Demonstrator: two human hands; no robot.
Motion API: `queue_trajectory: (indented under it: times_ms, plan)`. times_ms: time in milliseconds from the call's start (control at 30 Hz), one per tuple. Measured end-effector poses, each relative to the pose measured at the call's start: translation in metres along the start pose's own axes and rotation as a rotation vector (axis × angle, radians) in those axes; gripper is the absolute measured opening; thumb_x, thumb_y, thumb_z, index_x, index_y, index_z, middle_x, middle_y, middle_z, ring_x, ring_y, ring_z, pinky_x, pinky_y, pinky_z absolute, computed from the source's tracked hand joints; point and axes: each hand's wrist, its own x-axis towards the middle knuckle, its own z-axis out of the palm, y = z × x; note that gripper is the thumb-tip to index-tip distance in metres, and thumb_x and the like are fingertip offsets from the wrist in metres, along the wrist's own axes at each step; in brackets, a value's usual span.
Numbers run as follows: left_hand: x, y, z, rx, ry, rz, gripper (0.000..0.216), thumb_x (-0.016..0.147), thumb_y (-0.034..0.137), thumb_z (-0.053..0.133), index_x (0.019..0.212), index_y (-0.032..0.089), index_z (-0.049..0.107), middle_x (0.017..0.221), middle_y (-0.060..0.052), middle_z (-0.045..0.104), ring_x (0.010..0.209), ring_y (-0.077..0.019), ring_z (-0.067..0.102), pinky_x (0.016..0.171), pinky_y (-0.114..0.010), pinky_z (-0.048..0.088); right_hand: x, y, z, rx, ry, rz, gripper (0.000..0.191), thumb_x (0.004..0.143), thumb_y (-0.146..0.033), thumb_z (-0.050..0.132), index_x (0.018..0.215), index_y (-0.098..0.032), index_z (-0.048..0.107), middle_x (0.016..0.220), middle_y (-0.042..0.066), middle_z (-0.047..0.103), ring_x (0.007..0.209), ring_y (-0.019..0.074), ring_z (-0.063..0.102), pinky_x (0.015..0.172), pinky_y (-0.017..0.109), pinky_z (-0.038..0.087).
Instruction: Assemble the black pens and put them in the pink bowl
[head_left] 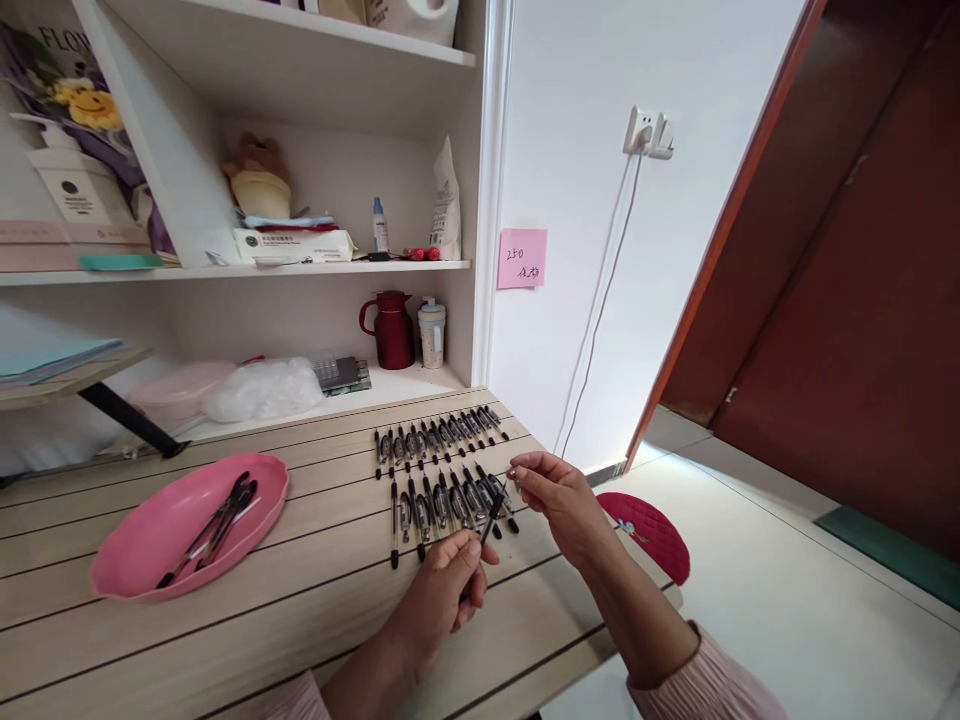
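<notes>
My left hand (454, 575) is closed round a black pen (492, 514), its upper end pointing up and to the right. Beside that end, the fingertips of my right hand (562, 500) are pinched on a tiny shiny piece (513, 473), too small to name. Below and left of my fingers, a front row of pens (427, 508) lies on the wooden table (322, 610), with small clear and metallic parts among them. Behind it runs a second row of similar pens (435, 438). Several more pens (217, 530) rest in a pink oval dish (271, 510) to the left.
White shelving (450, 378) stands behind the table, holding a red jug (394, 332) and a light cup (432, 335). A pink note (523, 258) is stuck on the wall. Past the table's right edge sits a red stool (660, 540). A black bracket (139, 420) stands at the left.
</notes>
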Motion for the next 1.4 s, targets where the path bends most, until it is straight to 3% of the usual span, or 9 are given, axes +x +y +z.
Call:
queue_trajectory:
  times_ms: [200,500,767,933,1067,1233,1333,1400]
  plan:
    - [0.001,0.0,0.001,0.018,-0.001,0.014,0.036,0.078,0.051,0.045,0.08,0.015,0.051,0.049,0.007,0.043,0.035,-0.0032,0.026,0.037,-0.018,0.012,-0.004,-0.003,0.004,-0.053,-0.105,0.016,0.028,0.058,-0.035,0.071,0.078,-0.016,0.064,0.057,-0.003,0.052,0.046,0.0058,0.037,0.044,0.021,0.028]
    - [-0.003,0.004,0.003,0.017,-0.004,0.032,0.035,0.078,0.048,0.045,0.086,0.015,0.052,0.05,0.006,0.042,0.038,-0.0046,0.027,0.038,-0.019,0.014,-0.007,-0.001,-0.003,0.051,-0.229,0.21,0.026,0.059,-0.036,0.072,0.073,-0.015,0.064,0.05,-0.005,0.047,0.045,0.0051,0.036,0.042,0.019,0.021]
    - [-0.005,0.005,0.009,-0.006,0.09,0.101,0.026,0.078,0.041,0.049,0.085,0.015,0.052,0.049,0.008,0.036,0.041,-0.0046,0.02,0.04,-0.02,0.011,-0.011,-0.001,0.007,-0.093,-0.121,0.054,0.028,0.061,-0.04,0.07,0.063,-0.015,0.057,0.05,-0.004,0.048,0.047,0.0066,0.036,0.046,0.021,0.025]
    - [-0.002,0.003,0.006,-0.034,0.092,0.129,0.03,0.076,0.045,0.051,0.082,0.016,0.051,0.05,0.008,0.037,0.039,-0.0034,0.018,0.039,-0.02,0.009,-0.005,-0.007,0.011,0.046,-0.255,0.087,0.034,0.064,-0.043,0.068,0.085,-0.017,0.064,0.084,0.005,0.062,0.068,0.0131,0.051,0.059,0.025,0.037]
    - [0.001,-0.001,0.004,-0.057,0.088,0.144,0.033,0.076,0.049,0.05,0.081,0.016,0.05,0.049,0.008,0.038,0.037,-0.0023,0.016,0.037,-0.019,0.007,-0.002,-0.004,0.019,0.052,-0.187,0.038,0.027,0.058,-0.038,0.074,0.066,-0.015,0.063,0.062,0.001,0.058,0.056,0.0096,0.045,0.055,0.024,0.034]
    - [0.002,0.0,0.003,-0.075,0.099,0.132,0.038,0.072,0.053,0.052,0.081,0.017,0.049,0.047,0.01,0.036,0.034,-0.0014,0.012,0.035,-0.019,0.004,-0.002,-0.002,0.023,0.208,-0.286,0.11,0.032,0.062,-0.04,0.071,0.082,-0.016,0.065,0.084,0.006,0.063,0.075,0.0162,0.054,0.064,0.027,0.04]
    - [0.005,-0.001,0.002,-0.079,0.088,0.131,0.043,0.068,0.058,0.053,0.08,0.017,0.048,0.045,0.01,0.036,0.032,-0.001,0.013,0.033,-0.019,0.004,-0.003,-0.001,0.025,0.228,-0.224,0.087,0.025,0.056,-0.034,0.076,0.066,-0.015,0.062,0.07,0.003,0.061,0.064,0.0127,0.052,0.063,0.026,0.039]
    - [0.006,-0.002,0.001,-0.098,0.099,0.138,0.046,0.066,0.061,0.053,0.08,0.017,0.047,0.045,0.01,0.037,0.03,-0.0008,0.012,0.032,-0.019,0.003,-0.003,0.0,0.028,0.235,-0.221,0.1,0.025,0.058,-0.034,0.075,0.068,-0.016,0.062,0.071,0.003,0.062,0.064,0.0125,0.052,0.062,0.026,0.039]
